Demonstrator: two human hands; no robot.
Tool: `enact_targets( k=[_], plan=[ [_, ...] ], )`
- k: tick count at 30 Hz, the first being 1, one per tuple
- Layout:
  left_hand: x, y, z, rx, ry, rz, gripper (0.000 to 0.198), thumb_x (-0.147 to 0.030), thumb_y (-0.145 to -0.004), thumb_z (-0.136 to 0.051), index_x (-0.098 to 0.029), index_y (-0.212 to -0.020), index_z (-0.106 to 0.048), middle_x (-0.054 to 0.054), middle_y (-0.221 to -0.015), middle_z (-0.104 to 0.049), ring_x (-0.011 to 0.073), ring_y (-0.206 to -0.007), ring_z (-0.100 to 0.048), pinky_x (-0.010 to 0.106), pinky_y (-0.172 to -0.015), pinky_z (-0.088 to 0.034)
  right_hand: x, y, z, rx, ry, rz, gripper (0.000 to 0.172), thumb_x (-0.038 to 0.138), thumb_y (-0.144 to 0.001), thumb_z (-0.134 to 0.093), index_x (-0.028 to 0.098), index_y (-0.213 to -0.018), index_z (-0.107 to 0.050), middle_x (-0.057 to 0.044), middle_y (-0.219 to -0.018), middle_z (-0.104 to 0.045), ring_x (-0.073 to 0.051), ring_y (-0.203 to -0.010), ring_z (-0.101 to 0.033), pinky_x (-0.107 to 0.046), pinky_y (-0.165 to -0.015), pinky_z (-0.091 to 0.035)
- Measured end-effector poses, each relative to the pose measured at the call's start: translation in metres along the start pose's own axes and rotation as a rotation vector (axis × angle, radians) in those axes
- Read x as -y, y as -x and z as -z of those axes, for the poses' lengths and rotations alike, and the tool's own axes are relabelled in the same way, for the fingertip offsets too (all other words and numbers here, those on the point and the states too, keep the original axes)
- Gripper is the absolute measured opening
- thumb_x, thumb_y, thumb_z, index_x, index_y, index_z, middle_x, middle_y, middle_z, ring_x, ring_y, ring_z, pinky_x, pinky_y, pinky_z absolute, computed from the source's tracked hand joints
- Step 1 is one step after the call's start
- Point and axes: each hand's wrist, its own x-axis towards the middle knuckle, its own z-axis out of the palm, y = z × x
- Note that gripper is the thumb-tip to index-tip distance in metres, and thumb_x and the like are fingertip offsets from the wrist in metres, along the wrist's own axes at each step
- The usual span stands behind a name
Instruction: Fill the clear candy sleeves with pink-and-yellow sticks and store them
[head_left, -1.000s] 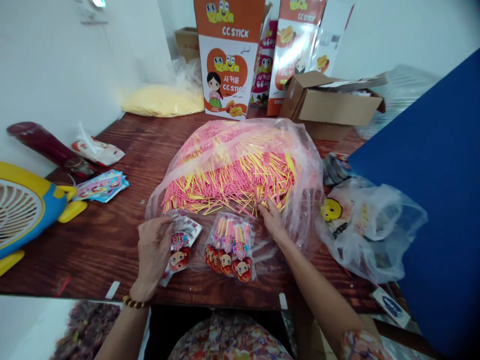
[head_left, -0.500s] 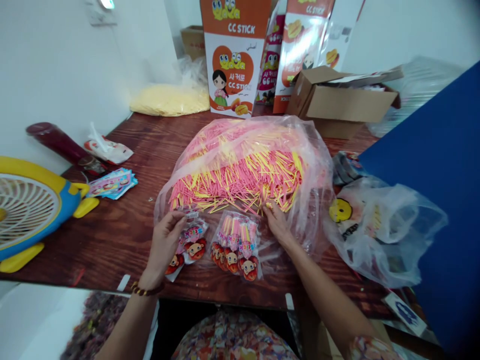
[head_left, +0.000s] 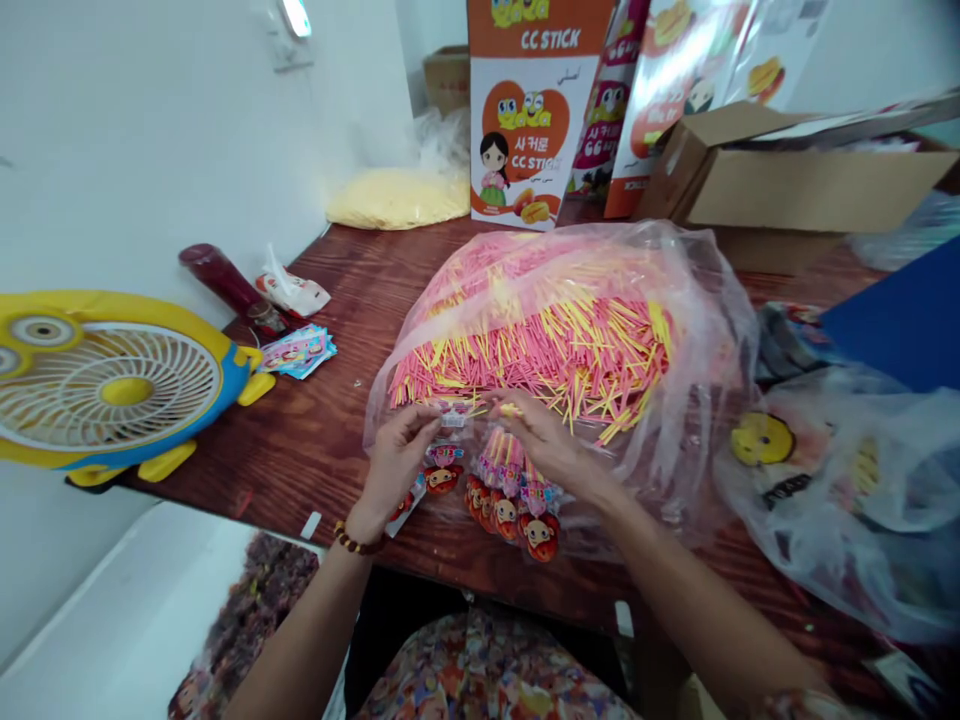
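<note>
My left hand [head_left: 396,462] pinches the upper edge of a small printed plastic packet [head_left: 444,478] with a red-haired cartoon face. My right hand [head_left: 547,445] is closed on a few thin sticks, yellow ends showing at the fingertips, close to the packet's top. Below the right hand lie several packets [head_left: 504,510] filled with pink and yellow sticks. Just beyond both hands, a large clear plastic bag [head_left: 712,300] lies open around a heap of pink and yellow sticks [head_left: 517,350].
A yellow-and-blue fan [head_left: 225,400] stands at left, near a dark red bottle [head_left: 217,275], a tissue pack [head_left: 296,292] and printed sachets [head_left: 300,350]. Printed cartons [head_left: 517,130] and an open cardboard box [head_left: 810,190] stand behind. A plastic carrier bag [head_left: 847,500] lies at right.
My right hand has moved left from the stick heap toward my left hand, with sticks in its fingers. The camera view has turned left. My left hand still grips the packet.
</note>
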Motion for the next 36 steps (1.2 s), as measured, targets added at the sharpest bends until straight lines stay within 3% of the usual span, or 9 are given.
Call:
enact_targets(
  k=[6,10,13,16,20,22,24,28,36],
  plan=[
    [-0.003,0.001,0.015,-0.04,-0.217,-0.049,0.023,-0.038,-0.088,-0.06,-0.017,-0.079,-0.067,0.001,-0.073,-0.068,0.0161,-0.071,-0.063,0.024,-0.066,-0.047,0.012,-0.018,-0.041,0.036,-0.038,0.032,0.028,0.041,-0.097,-0.046,0.019,-0.087,-0.06,-0.004,-0.084,-0.062,-0.019,-0.08,-0.057,-0.034,-0.076,-0.046],
    [0.007,0.004,0.03,-0.118,-0.311,-0.011,0.033,-0.044,-0.092,-0.052,-0.017,-0.079,-0.066,0.003,-0.074,-0.069,0.0165,-0.07,-0.062,0.025,-0.066,-0.045,0.021,-0.003,-0.029,-0.093,-0.324,-0.025,0.023,0.042,-0.094,-0.053,0.022,-0.093,-0.063,-0.001,-0.083,-0.061,-0.014,-0.073,-0.056,-0.029,-0.07,-0.046],
    [0.017,0.005,0.035,-0.037,-0.382,-0.02,0.028,-0.041,-0.09,-0.055,-0.018,-0.081,-0.068,0.003,-0.078,-0.071,0.0181,-0.075,-0.064,0.026,-0.071,-0.046,0.019,0.004,-0.015,-0.199,-0.435,-0.102,0.025,0.046,-0.087,-0.061,0.022,-0.091,-0.065,0.0,-0.081,-0.062,-0.014,-0.069,-0.057,-0.028,-0.067,-0.047],
    [0.017,0.006,0.036,0.054,-0.536,-0.093,0.019,-0.035,-0.086,-0.06,-0.021,-0.083,-0.072,0.005,-0.083,-0.073,0.0216,-0.083,-0.064,0.03,-0.079,-0.046,0.006,0.005,-0.013,-0.187,-0.472,-0.211,0.032,0.052,-0.082,-0.065,0.021,-0.09,-0.064,0.0,-0.073,-0.062,-0.014,-0.062,-0.056,-0.028,-0.06,-0.047],
    [-0.004,0.015,0.031,-0.098,-0.695,-0.209,0.02,-0.034,-0.088,-0.058,-0.023,-0.088,-0.075,0.008,-0.094,-0.074,0.0279,-0.109,-0.059,0.04,-0.1,-0.04,-0.005,0.007,-0.025,-0.122,-0.422,-0.234,0.031,0.051,-0.087,-0.06,0.02,-0.093,-0.063,0.0,-0.071,-0.062,-0.014,-0.058,-0.054,-0.027,-0.055,-0.045],
    [-0.017,0.02,0.023,-0.128,-0.642,-0.192,0.022,-0.036,-0.089,-0.058,-0.023,-0.095,-0.074,0.008,-0.1,-0.073,0.0267,-0.107,-0.059,0.038,-0.098,-0.042,-0.003,0.01,-0.034,-0.126,-0.336,-0.188,0.027,0.047,-0.091,-0.055,0.021,-0.094,-0.063,-0.001,-0.076,-0.063,-0.015,-0.064,-0.055,-0.027,-0.059,-0.045],
    [-0.024,0.021,0.011,-0.04,-0.474,-0.102,0.023,-0.038,-0.088,-0.061,-0.021,-0.099,-0.071,0.006,-0.098,-0.072,0.0222,-0.094,-0.062,0.033,-0.086,-0.047,0.004,0.013,-0.041,-0.13,-0.248,-0.125,0.025,0.043,-0.095,-0.051,0.021,-0.093,-0.064,-0.002,-0.08,-0.062,-0.016,-0.071,-0.055,-0.028,-0.065,-0.045],
    [-0.02,0.018,-0.007,-0.018,-0.155,0.038,0.021,-0.037,-0.08,-0.069,-0.017,-0.077,-0.066,0.0,-0.07,-0.063,0.0132,-0.064,-0.054,0.024,-0.06,-0.042,0.016,0.016,-0.038,-0.115,-0.151,-0.045,0.022,0.038,-0.097,-0.048,0.021,-0.093,-0.062,-0.003,-0.085,-0.061,-0.018,-0.08,-0.056,-0.03,-0.074,-0.044],
    [-0.006,0.017,-0.008,0.112,-0.111,0.12,0.02,-0.034,-0.077,-0.07,-0.016,-0.068,-0.067,-0.003,-0.061,-0.058,0.0096,-0.057,-0.047,0.022,-0.055,-0.036,0.021,0.004,-0.015,0.055,0.049,0.136,0.019,0.03,-0.098,-0.044,0.023,-0.096,-0.061,-0.007,-0.097,-0.063,-0.022,-0.094,-0.057,-0.035,-0.083,-0.045]
  ],
)
